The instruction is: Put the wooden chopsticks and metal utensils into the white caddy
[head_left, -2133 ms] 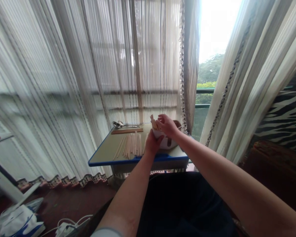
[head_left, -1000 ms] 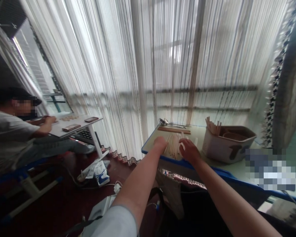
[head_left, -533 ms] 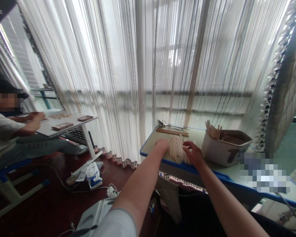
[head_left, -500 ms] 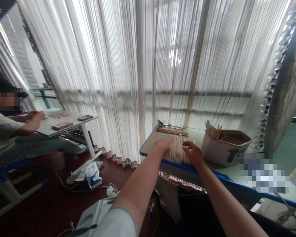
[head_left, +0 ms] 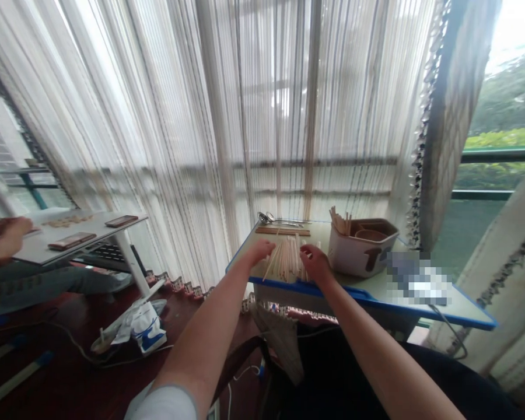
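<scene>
Pale wooden chopsticks [head_left: 289, 262] lie in a loose, fanned pile on the small blue-edged table [head_left: 380, 286]. My left hand [head_left: 259, 251] is at the left side of the pile, its fingers slightly bent and apart, with nothing visible in them. On the pile's other side, my right hand [head_left: 317, 261] has curled fingers with a gap between them, close to or touching the rightmost sticks. Whether its fingertips press on a stick is hard to make out. Brown chopsticks [head_left: 282, 231] lie crosswise behind the pile, and metal ladles or spoons [head_left: 280, 220] lie behind those.
A white divided utensil holder [head_left: 359, 248] with wooden sticks stands right of my right hand. Beyond it is a blurred-out object [head_left: 420, 277] with a cable. Another person's hand [head_left: 9, 236] is over a white table [head_left: 91, 230] at left. Curtains [head_left: 262, 116] hang behind.
My view has turned right. My left hand has moved off the pile to its left side, and the chopsticks on that side are now more fanned out. My right hand stays at the right side.
</scene>
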Tool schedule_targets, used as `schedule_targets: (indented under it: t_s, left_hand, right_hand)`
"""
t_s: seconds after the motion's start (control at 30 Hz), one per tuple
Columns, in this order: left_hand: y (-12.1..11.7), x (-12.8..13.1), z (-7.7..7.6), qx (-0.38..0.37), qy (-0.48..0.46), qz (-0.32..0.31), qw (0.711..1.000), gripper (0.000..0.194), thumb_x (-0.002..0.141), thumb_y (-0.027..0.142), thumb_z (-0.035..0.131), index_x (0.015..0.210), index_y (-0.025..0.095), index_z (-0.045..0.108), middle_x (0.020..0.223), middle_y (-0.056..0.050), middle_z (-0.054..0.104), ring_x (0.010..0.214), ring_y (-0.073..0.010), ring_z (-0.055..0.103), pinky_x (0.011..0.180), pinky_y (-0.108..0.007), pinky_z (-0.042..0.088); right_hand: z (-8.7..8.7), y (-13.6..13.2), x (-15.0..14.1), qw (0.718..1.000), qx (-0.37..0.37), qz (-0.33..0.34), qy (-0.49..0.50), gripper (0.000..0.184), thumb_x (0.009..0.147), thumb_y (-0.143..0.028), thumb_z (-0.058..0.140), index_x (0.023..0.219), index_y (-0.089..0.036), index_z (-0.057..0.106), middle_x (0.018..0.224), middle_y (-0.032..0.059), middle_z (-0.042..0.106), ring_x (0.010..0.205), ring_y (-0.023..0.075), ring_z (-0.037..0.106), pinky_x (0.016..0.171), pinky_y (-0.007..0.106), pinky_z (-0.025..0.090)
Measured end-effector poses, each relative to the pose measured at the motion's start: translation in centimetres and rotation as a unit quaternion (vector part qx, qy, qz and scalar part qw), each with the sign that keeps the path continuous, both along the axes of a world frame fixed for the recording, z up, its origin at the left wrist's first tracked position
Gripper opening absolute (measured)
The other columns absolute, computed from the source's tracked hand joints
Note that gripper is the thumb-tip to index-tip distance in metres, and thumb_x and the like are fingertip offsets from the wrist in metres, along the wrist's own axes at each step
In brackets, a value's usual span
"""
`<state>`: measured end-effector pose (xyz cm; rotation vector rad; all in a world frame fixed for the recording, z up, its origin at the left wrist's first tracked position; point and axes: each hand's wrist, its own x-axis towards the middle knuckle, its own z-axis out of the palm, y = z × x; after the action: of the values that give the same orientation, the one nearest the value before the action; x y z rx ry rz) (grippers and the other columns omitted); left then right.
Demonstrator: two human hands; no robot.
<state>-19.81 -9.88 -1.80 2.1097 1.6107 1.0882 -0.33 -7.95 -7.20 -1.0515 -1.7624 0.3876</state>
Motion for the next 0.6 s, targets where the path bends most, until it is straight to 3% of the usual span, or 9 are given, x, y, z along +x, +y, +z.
schedule_targets:
  t_s: [0.17, 0.23, 0.43, 0.5, 0.6]
  left_hand:
    - [-0.4, 2.6, 0.2, 0.033, -0.012, -0.081, 0.996, 0.017, 0.078, 0.026, 0.051, 0.075, 0.013, 0.062, 0.067, -0.002, 0.061, 0.066, -0.0137, 0.054, 0.065, -0.026, 0.043]
    - [-0.6, 4.7, 0.5, 0.064, -0.011, -0.108, 0.992, 0.016, 0.078, 0.025, 0.05, 0.075, 0.014, 0.061, 0.069, -0.002, 0.061, 0.065, -0.0129, 0.053, 0.064, -0.025, 0.042]
    - [-2.7, 11.5, 2.7, 0.252, -0.006, -0.132, 0.959, 0.008, 0.078, 0.02, 0.052, 0.074, 0.017, 0.058, 0.073, -0.001, 0.059, 0.069, -0.012, 0.053, 0.069, -0.025, 0.043]
    - [-3.2, 13.4, 3.1, 0.31, -0.044, -0.114, 0.943, 0.007, 0.078, 0.024, 0.055, 0.079, 0.018, 0.057, 0.075, -0.001, 0.059, 0.073, -0.0126, 0.054, 0.071, -0.026, 0.044]
    - [-2.9, 16.1, 2.7, 0.369, -0.17, -0.012, 0.914, 0.036, 0.076, 0.036, 0.061, 0.105, 0.017, 0.052, 0.096, -0.007, 0.059, 0.087, -0.0159, 0.056, 0.075, -0.029, 0.046]
  right_hand:
    - [2.7, -1.8, 0.4, 0.995, 0.034, 0.039, 0.088, 0.035, 0.082, -0.038, 0.044, 0.105, -0.016, 0.059, 0.094, 0.009, 0.065, 0.075, 0.0168, 0.06, 0.069, 0.031, 0.048]
    - [4.7, -2.9, 1.3, 0.994, 0.062, 0.062, 0.068, 0.034, 0.084, -0.039, 0.044, 0.102, -0.017, 0.061, 0.094, 0.0088, 0.066, 0.078, 0.017, 0.061, 0.072, 0.03, 0.047]
    - [11.1, -6.2, 7.1, 0.984, 0.168, 0.025, -0.05, 0.019, 0.082, -0.034, 0.052, 0.082, -0.019, 0.064, 0.077, 0.004, 0.065, 0.07, 0.0152, 0.058, 0.067, 0.027, 0.045]
    - [13.2, -6.7, 9.2, 0.98, 0.184, 0.032, -0.064, 0.019, 0.082, -0.035, 0.053, 0.078, -0.019, 0.061, 0.07, 0.0018, 0.062, 0.065, 0.0131, 0.056, 0.063, 0.025, 0.043]
    - [16.5, -6.4, 11.9, 0.978, 0.19, 0.0, 0.089, 0.024, 0.085, -0.04, 0.048, 0.076, -0.019, 0.056, 0.063, -0.0015, 0.057, 0.055, 0.0096, 0.052, 0.053, 0.022, 0.042]
